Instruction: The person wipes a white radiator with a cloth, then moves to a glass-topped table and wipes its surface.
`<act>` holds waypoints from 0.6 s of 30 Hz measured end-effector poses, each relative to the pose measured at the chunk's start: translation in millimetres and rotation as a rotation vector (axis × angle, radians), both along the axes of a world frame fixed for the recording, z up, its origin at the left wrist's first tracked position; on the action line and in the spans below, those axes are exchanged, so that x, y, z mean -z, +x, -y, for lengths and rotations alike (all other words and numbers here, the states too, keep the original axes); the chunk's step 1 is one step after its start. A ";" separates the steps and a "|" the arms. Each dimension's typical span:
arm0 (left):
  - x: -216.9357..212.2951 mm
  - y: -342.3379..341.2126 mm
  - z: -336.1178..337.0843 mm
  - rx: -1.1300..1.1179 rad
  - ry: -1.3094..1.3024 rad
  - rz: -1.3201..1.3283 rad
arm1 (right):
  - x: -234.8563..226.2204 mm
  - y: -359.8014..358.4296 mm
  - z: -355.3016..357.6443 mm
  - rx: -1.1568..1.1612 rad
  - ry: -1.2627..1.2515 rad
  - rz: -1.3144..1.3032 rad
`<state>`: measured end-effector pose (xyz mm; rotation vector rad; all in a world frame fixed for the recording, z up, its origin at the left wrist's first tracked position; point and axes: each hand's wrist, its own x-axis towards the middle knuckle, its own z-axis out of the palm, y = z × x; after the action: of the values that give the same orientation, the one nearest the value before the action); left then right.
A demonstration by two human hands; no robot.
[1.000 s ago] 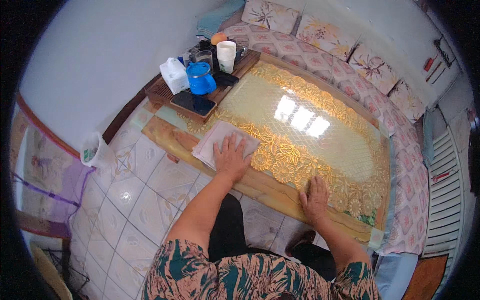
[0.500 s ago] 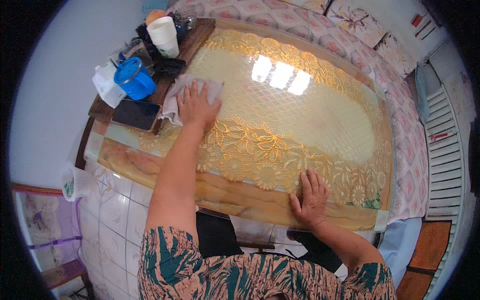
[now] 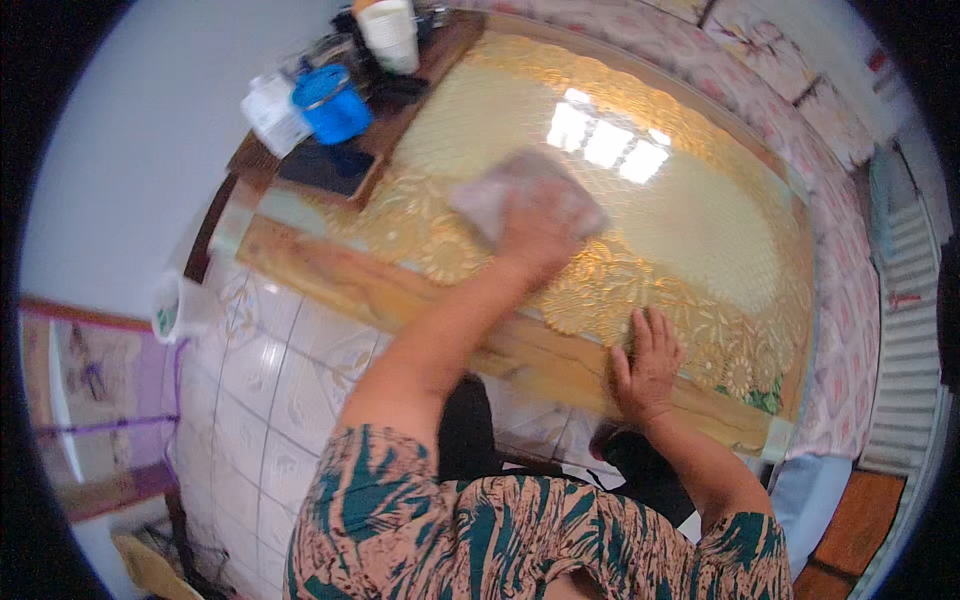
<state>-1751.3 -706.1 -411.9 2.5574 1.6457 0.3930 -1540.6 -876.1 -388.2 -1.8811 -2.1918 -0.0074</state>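
Observation:
My left hand (image 3: 545, 225) is pressed onto a pale, pinkish-grey cloth (image 3: 480, 200), which lies flat on the table covering near the middle. Motion smears both the hand and the cloth. The covering (image 3: 460, 120) is clear over a gold lace pattern of leaves and flowers, with a mesh centre. At the near edge of the table, my right hand (image 3: 648, 365) rests flat on the covering, fingers slightly apart, with nothing in it.
A dark wooden strip (image 3: 440, 60) at the left bears a blue mug (image 3: 332, 105), white paper cups (image 3: 390, 35), a white packet (image 3: 275, 115) and a dark phone (image 3: 327, 168). A pink patterned sofa (image 3: 840, 330) runs along the far and right sides.
My left hand has slid the cloth rightward from beside the dark strip toward the table's middle. My right hand stays at the near edge. The whole view has shifted slightly.

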 end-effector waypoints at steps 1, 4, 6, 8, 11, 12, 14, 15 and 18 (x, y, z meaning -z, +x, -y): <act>3.0 23.5 19.9 0.061 0.005 -0.009 | -0.7 2.4 0.9 0.008 0.016 0.001; 1.8 32.8 70.6 0.115 -0.024 0.082 | 3.1 2.5 -1.3 -0.013 0.041 0.018; -5.6 8.3 92.7 0.092 -0.050 0.104 | 4.2 2.4 -0.3 -0.017 0.040 -0.002; -14.6 -34.0 107.8 -0.031 -0.099 0.102 | 9.3 6.2 -1.8 -0.026 0.056 -0.006; -6.9 -98.2 125.8 -0.217 -0.056 0.083 | 7.6 5.5 -0.5 -0.009 0.054 -0.014; -4.6 -119.6 131.2 -0.285 -0.021 0.070 | 7.8 6.2 -0.9 -0.010 0.050 -0.011; -8.2 -157.7 137.3 -0.394 -0.056 0.013 | 6.6 4.2 0.7 -0.006 0.037 -0.005; -9.4 -174.8 138.7 -0.445 -0.074 -0.010 | 3.7 3.7 1.6 -0.008 0.032 -0.002; 3.9 -226.3 131.8 -0.575 0.079 0.000 | 3.7 6.1 0.2 -0.030 0.028 0.008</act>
<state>-1977.7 -837.9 -415.8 2.0793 2.3911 0.4953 -1534.5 -876.2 -391.9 -1.8364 -2.2134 -0.0402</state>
